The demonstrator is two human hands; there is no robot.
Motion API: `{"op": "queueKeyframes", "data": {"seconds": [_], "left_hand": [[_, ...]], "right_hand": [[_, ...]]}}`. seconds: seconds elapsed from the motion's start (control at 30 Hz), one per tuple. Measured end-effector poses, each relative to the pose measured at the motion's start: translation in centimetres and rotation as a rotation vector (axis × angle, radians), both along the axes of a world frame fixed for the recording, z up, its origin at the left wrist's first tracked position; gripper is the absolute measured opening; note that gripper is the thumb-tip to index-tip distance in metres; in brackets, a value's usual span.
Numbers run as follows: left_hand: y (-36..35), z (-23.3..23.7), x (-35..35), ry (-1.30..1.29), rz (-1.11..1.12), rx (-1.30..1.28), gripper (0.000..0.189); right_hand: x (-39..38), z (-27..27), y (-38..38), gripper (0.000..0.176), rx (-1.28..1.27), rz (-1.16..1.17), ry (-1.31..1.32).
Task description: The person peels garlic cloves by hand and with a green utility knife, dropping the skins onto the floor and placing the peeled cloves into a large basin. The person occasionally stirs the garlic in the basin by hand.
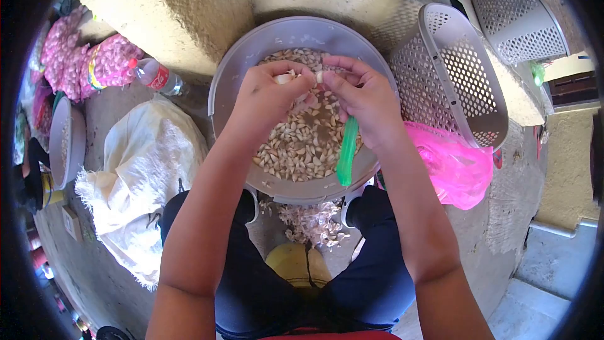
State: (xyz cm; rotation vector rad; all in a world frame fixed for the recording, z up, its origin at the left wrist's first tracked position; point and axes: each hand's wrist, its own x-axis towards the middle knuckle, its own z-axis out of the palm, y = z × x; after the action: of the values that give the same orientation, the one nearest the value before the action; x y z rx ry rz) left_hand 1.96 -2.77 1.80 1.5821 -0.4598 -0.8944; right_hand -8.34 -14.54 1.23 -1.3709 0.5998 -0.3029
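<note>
Both hands are over a wide grey basin [236, 56] of garlic cloves [302, 148] lying in some water. My left hand [267, 94] is closed, with pale garlic [284, 78] showing between thumb and curled fingers. Close beside it, my right hand [371, 97] pinches a whitish garlic clove [319, 77] between thumb and fingertips. A bright green handle [346, 154] juts down from under my right palm, like that of a small knife; any blade is hidden by the hand. The fingertips of the two hands nearly touch.
Garlic skins [311, 221] lie on the floor below the basin. Right stand a perforated grey basket [434, 75] and a pink plastic bag [456, 167]. Left are a white sack [141, 157], a Coca-Cola bottle [157, 77], pink net bags [110, 60] and another basin [77, 141].
</note>
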Motion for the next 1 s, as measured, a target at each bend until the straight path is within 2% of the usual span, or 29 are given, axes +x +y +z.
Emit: {"op": "queueKeyframes", "data": {"seconds": [0.13, 0.23, 0.43, 0.53, 0.63, 0.77, 0.83, 0.93, 1.0], "left_hand": [[-0.1, -0.1, -0.2, 0.008, 0.022, -0.020, 0.017], [0.1, 0.4, -0.2, -0.015, -0.013, -0.019, 0.017], [0.3, 0.1, 0.3, 0.046, -0.017, -0.036, 0.017], [0.4, -0.2, 0.9, 0.096, 0.035, -0.082, 0.019], [0.4, -0.5, 1.1, 0.159, 0.042, -0.112, 0.021], [0.3, -0.8, 0.9, 0.226, 0.009, -0.141, 0.025], [0.4, 0.8, 0.6, 0.261, -0.040, -0.084, 0.022], [0.5, 1.1, 0.6, 0.307, -0.099, -0.062, 0.023], [0.4, 0.4, 0.7, 0.318, -0.117, -0.071, 0.024]], "right_hand": [[0.0, 0.7, 0.0, 0.031, 0.039, 0.004, 0.094], [-0.1, 1.2, 0.4, 0.031, -0.002, 0.057, 0.085], [-0.3, 1.0, -0.2, 0.032, 0.132, 0.164, 0.035], [-0.6, 1.3, -0.6, 0.032, 0.407, 0.227, -0.078], [-0.8, 1.4, -0.6, 0.032, 0.521, 0.250, -0.106], [-0.7, 0.7, -0.7, 0.034, 0.608, 0.170, -0.195], [-0.8, 0.6, -0.8, 0.036, 0.645, 0.149, -0.218], [-0.7, 0.7, -0.9, 0.026, 0.665, 0.136, -0.205], [-0.7, 0.6, -0.9, 0.027, 0.670, 0.132, -0.203]]}}
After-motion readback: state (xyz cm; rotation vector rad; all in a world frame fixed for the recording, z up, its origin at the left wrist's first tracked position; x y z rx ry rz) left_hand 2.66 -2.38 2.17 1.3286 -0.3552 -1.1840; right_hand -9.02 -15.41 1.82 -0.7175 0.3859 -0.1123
